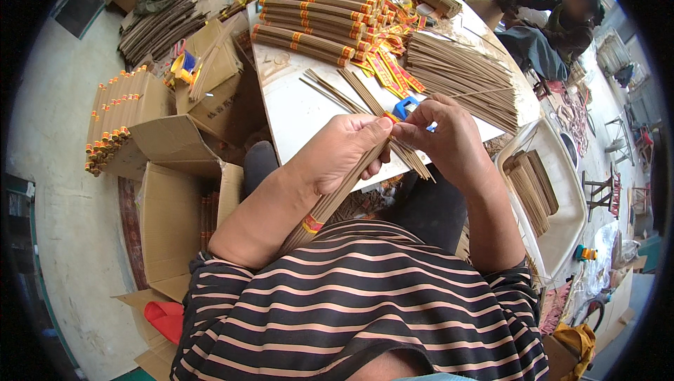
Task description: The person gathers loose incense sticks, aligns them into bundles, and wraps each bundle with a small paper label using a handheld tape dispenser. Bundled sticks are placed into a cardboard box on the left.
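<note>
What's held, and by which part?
The left hand grips a bundle of thin brown sticks near its far end; the right hand is at the red and yellow band there.

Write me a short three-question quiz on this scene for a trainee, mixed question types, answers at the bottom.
1. Multiple choice: The left hand holds a bundle of brown sticks. What colours are on the band nearest the person's body?
a) blue and white
b) red and yellow
c) green and black

2. True or false: The white tub at the person's right has brown sticks lying in it.

3. Short answer: What is stacked at the far left of the white table?

Key:
1. b
2. True
3. Banded bundles of brown sticks
</note>
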A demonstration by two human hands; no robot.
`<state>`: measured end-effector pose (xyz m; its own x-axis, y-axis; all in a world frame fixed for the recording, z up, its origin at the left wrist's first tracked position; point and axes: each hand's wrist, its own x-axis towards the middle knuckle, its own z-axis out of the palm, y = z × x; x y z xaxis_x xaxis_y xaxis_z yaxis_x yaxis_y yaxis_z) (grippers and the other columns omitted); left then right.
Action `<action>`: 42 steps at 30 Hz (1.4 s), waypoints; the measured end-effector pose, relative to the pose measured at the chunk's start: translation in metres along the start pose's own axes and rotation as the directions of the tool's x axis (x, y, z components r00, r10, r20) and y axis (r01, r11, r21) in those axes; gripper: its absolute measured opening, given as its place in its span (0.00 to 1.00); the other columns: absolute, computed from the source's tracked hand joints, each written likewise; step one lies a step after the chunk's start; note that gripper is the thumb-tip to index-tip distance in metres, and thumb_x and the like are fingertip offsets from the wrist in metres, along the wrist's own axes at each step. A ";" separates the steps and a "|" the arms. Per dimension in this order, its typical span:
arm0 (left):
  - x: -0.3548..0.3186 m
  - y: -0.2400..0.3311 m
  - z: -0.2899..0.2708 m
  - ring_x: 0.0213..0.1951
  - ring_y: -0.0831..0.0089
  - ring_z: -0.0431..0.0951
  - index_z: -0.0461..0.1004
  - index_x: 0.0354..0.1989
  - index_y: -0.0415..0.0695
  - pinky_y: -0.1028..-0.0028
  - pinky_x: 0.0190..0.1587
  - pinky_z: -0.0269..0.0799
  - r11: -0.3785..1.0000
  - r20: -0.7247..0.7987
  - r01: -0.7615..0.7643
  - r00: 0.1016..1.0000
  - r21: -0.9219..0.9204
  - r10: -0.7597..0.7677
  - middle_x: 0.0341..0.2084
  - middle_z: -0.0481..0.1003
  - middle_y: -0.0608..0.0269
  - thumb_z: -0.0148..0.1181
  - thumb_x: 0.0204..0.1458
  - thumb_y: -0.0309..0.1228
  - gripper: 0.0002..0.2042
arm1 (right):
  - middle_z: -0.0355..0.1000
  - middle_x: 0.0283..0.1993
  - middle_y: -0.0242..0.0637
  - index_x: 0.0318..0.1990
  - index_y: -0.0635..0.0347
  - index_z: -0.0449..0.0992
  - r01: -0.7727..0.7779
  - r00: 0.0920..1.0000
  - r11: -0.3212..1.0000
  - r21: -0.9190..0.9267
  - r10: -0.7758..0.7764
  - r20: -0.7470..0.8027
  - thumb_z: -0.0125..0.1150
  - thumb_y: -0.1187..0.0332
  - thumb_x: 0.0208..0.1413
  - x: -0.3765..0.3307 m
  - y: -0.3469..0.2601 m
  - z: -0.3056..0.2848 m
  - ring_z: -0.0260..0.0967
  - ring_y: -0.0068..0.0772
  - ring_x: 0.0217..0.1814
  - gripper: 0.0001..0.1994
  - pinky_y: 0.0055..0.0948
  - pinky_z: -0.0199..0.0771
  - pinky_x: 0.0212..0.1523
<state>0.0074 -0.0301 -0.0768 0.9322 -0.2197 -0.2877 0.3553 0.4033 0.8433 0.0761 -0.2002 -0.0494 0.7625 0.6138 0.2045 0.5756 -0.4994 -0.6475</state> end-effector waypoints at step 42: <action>0.000 -0.009 -0.003 0.14 0.80 0.64 0.38 0.64 0.46 0.85 0.16 0.60 0.884 0.445 0.079 0.882 -0.461 0.153 0.23 0.67 0.57 0.44 0.58 0.42 0.30 | 0.65 0.24 0.28 0.26 0.61 0.70 0.323 0.943 0.725 0.609 -0.300 -0.143 0.66 0.63 0.45 0.005 0.029 0.025 0.59 0.18 0.27 0.12 0.20 0.61 0.27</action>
<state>0.0044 -0.0311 -0.0858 0.8462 -0.5272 0.0772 0.4194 0.7485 0.5137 0.0887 -0.1961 -0.0858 0.5886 0.6415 0.4920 0.4835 0.2084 -0.8502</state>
